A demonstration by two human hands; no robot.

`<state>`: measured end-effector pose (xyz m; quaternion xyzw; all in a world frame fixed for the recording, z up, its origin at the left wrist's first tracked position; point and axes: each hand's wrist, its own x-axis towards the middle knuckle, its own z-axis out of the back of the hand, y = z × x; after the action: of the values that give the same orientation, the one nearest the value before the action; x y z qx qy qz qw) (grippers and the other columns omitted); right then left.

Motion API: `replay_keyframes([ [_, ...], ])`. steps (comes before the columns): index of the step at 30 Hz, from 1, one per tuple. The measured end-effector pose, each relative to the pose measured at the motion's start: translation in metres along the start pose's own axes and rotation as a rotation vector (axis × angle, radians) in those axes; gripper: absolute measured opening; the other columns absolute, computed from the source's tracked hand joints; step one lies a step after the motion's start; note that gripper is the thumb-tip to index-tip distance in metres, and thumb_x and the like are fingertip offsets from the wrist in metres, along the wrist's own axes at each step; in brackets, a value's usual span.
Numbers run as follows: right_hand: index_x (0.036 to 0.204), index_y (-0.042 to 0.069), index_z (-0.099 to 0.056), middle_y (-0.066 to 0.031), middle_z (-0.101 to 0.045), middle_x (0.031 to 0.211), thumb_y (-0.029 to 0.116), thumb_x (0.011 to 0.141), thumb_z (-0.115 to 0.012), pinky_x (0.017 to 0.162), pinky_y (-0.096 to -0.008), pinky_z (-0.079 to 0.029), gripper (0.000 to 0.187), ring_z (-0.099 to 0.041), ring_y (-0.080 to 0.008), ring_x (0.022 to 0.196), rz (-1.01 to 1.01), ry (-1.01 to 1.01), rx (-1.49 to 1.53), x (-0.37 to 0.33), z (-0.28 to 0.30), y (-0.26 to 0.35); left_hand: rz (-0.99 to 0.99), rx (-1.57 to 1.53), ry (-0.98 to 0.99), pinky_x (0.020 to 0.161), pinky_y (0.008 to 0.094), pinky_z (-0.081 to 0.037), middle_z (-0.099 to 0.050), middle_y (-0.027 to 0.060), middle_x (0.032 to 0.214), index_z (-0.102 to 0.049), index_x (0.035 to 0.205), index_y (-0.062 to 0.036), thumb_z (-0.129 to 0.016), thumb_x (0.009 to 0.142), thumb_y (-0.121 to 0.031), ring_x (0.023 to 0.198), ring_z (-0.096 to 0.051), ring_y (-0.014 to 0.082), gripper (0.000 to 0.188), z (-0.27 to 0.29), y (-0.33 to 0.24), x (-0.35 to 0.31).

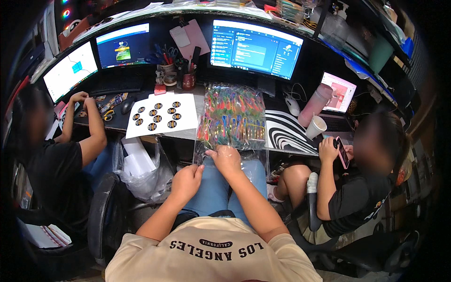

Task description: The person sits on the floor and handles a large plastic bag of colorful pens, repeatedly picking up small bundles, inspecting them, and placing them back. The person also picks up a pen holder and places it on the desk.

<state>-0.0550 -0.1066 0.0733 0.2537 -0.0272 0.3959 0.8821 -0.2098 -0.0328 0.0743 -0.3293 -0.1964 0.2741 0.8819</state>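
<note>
Clear bag overhanging the bench edge, between spotted sheet and striped sheet.
Our right hand touches its near end, left hand beside; each grip curls, firmly or not we cannot tell.

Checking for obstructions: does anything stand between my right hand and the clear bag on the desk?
Nothing visible: the right hand is at the near end of the clear bag; the white sheet lies left.
</note>
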Motion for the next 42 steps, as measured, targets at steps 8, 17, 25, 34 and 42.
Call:
replay_keyframes([
  [8, 0.075, -0.001, -0.07, -0.0253, -0.065, 0.072, 0.035, 0.09, -0.062, 0.066, -0.049, -0.053, 0.039, -0.066, -0.043, 0.069, -0.058, -0.149, 0.04, 0.005, -0.019, 0.013, -0.084, -0.027, -0.03, 0.064, 0.0496, -0.043, -0.06, 0.0228, 0.074, -0.059, 0.073, -0.0005, -0.054, 0.095, -0.032, 0.073, -0.059, 0.0427, 0.039, -0.001, -0.002, 0.002],
  [17, 0.076, -0.001, -0.07, -0.0254, -0.066, 0.075, 0.022, 0.087, -0.062, 0.068, -0.0476, -0.054, 0.026, -0.068, -0.0398, 0.073, -0.008, -0.129, -0.071, 0.035, -0.036, -0.006, -0.166, -0.07, -0.069, 0.062, 0.0491, -0.042, -0.057, 0.023, 0.072, -0.056, 0.071, 0.0002, -0.057, 0.094, -0.027, 0.071, -0.057, 0.0427, 0.035, 0.009, -0.012, 0.004],
  [25, 0.081, -0.003, -0.068, -0.0248, -0.068, 0.083, 0.033, 0.087, -0.066, 0.074, -0.0486, -0.054, 0.037, -0.068, -0.0415, 0.083, 0.068, 0.028, -0.027, 0.031, -0.003, -0.009, -0.128, -0.046, 0.006, 0.062, 0.0495, -0.042, -0.057, 0.0226, 0.072, -0.053, 0.071, 0.0003, -0.055, 0.095, -0.027, 0.071, -0.057, 0.0427, 0.036, 0.002, -0.022, 0.006],
  [34, 0.072, -0.004, -0.065, -0.0272, -0.065, 0.074, 0.042, 0.087, -0.064, 0.071, -0.0506, -0.051, 0.049, -0.066, -0.0439, 0.077, -0.124, 0.008, 0.05, 0.027, -0.01, 0.019, -0.14, -0.05, -0.021, 0.063, 0.051, -0.043, -0.058, 0.0236, 0.073, -0.055, 0.072, 0.0002, -0.055, 0.095, -0.028, 0.071, -0.058, 0.0435, 0.037, -0.002, -0.017, 0.006],
  [42, 0.078, -0.003, -0.066, -0.0264, -0.065, 0.076, 0.033, 0.092, -0.055, 0.073, -0.0517, -0.051, 0.04, -0.065, -0.0441, 0.075, -0.045, -0.114, 0.41, 0.05, -0.033, 0.016, -0.142, 0.016, -0.045, 0.063, 0.0518, -0.044, -0.06, 0.0234, 0.074, -0.057, 0.073, 0.0003, -0.055, 0.095, -0.029, 0.073, -0.058, 0.0443, 0.036, -0.016, -0.001, 0.001],
])
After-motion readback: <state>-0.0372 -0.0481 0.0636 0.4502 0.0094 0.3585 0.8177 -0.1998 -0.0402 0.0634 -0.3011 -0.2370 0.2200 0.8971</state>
